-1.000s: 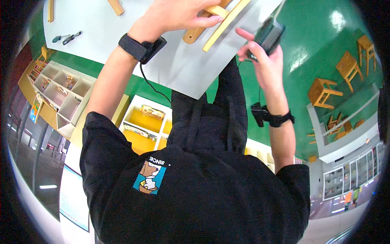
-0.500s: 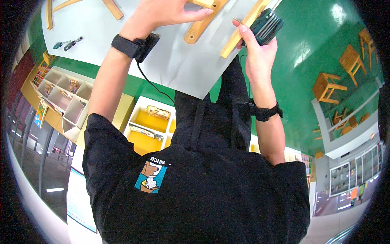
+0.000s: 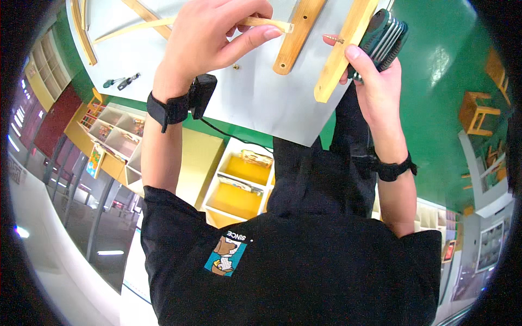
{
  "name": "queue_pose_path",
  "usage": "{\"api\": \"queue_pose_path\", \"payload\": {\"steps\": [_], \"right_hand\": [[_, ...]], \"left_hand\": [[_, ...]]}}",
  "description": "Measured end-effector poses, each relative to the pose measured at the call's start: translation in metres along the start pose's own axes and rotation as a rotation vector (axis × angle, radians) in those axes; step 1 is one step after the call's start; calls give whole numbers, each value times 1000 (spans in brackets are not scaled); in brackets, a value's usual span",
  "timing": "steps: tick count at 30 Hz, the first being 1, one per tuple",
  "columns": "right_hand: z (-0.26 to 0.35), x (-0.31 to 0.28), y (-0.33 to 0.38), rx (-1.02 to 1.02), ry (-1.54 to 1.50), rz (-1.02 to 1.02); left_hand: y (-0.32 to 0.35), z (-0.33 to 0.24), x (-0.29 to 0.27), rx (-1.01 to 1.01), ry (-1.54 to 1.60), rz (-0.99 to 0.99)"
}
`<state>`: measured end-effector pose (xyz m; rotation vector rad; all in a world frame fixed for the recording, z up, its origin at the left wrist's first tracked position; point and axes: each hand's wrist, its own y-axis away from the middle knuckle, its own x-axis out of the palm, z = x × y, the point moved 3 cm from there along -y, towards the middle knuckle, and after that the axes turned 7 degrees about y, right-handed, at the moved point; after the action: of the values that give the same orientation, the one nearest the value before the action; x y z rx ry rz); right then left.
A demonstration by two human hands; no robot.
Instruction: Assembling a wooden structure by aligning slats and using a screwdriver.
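My left hand [image 3: 215, 41] is closed around a narrow wooden slat [image 3: 272, 23], its squared end sticking out past my thumb toward the right. My right hand [image 3: 375, 81] grips a dark green folding hex key set [image 3: 385, 41] and, pressed alongside it, a wooden bar [image 3: 340, 65]. A screw [image 3: 333, 38] pokes out of that bar on its left side, near my right fingertips. Between my hands, a wooden piece with holes [image 3: 296, 41] lies on the grey table [image 3: 255, 103]. The slat's end and the screw are apart.
Two small screwdrivers [image 3: 129, 81] and a small brass-coloured fitting [image 3: 235, 67] lie on the table. More wooden pieces [image 3: 82, 32] are at the far left. Shelving with yellow compartments [image 3: 239, 187] stands below the table edge, and wooden stools [image 3: 477, 112] stand at right.
My left hand has come nearer with the slat, showing more of its end. The view has shifted, so table and right hand appear farther right. My right hand keeps its grip.
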<state>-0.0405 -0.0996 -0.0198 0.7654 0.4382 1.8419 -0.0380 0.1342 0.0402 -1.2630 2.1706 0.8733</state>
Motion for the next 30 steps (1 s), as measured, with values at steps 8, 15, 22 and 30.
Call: {"api": "queue_pose_path", "payload": {"steps": [8, 15, 22, 30], "right_hand": [[-4, 8, -2, 8, -107, -3], [-9, 8, -5, -9, -83, -9], [-15, 0, -5, -24, -28, 12], [-8, -1, 0, -59, 24, -111]], "left_hand": [[-10, 2, 10, -11, 123, 26], [-15, -3, 17, 31, 131, 62], [-15, -7, 21, 30, 79, 56], [-22, -8, 26, 14, -22, 95]]}}
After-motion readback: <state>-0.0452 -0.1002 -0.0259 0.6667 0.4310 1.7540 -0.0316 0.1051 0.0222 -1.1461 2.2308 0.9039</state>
